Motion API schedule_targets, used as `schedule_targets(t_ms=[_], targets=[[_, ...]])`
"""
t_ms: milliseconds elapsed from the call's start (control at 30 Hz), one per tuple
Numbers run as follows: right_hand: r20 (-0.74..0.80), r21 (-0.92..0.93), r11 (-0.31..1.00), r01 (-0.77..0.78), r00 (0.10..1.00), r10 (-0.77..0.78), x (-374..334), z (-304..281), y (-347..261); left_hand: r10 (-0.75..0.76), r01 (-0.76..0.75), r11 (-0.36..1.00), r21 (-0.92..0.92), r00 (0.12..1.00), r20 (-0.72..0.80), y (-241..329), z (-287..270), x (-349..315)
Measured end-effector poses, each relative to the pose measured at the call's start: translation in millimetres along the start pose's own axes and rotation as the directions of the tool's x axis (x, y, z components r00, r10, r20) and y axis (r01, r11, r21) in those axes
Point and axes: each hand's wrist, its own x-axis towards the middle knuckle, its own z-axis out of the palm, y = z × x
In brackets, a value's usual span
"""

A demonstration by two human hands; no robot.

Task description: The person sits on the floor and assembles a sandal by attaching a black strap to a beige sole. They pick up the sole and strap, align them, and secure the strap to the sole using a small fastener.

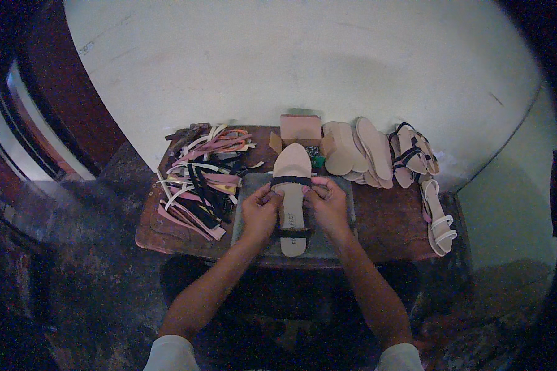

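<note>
Both hands, left hand [260, 210] and right hand [329, 205], are pinched on the black strap [291, 180] across a beige pointed sandal sole [292, 198] at frame centre, lying on a grey mat [346, 210] on the brown wooden desk [390, 222]. Left of them lies a pile of pink, white and black straps [201, 179]; upper right, stacked beige insoles [359, 151] and finished strappy sandals [427, 185].

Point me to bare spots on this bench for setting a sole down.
Bare wood lies between the grey mat and the white sandal, below the stacked soles. A thin strip runs along the front left edge. The left is crowded with straps; the mat centre holds the sole and both hands.
</note>
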Motion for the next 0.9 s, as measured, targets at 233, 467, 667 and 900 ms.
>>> schedule_targets(t_ms=[233, 467, 667, 900], targets=[[0.025, -0.028, 0.994, -0.102, 0.994, 0.103, -0.8, -4.2, 1.1, -0.051, 0.053, 0.994, -0.098, 0.998, 0.030, 17.3, 1.4, -11.2], [-0.002, 0.066, 0.980, -0.186, 0.982, 0.186, -6.9, -2.2, -3.8, 0.068, -0.068, 0.997, 0.018, 0.998, 0.002, 2.5, -0.5, -7.3], [-0.020, 0.124, 0.961, -0.247, 0.968, 0.251, -5.5, -5.3, -9.7, -0.141, 0.165, 0.968, -0.190, 0.981, 0.130, 12.3, 0.9, -5.2], [0.095, 0.191, 0.922, -0.336, 0.942, 0.323, -6.5, -6.1, -21.0, -0.278, 0.423, 0.846, -0.324, 0.869, 0.410, 9.9, -17.0, 13.1]])
